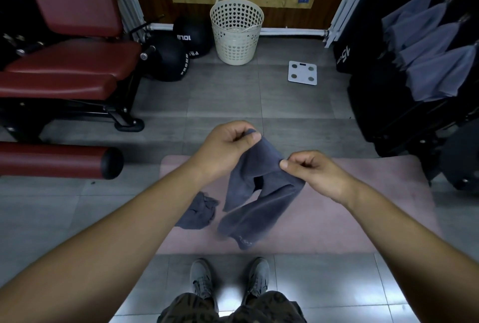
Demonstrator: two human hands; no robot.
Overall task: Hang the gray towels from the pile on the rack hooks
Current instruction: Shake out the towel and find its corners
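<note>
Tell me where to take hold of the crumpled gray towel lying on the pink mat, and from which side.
Probably pinch the crumpled towel by its raised, bunched folds, coming down from above. It lies heaped on the pink mat, so no flat edge shows, while the folds stand up.

Got one dark gray towel up in the air, pinched along its top edge between left hand and right hand. Hangs limp and folded over itself, gap in the middle, two flaps trailing down, lower end blurred. Below-left, have a second towel, same gray, crumpled in a heap on the pink mat. Far right, seeing a row of hung towels on the dark rack: each bunched at the top, draping down, overlapping the next.
</note>
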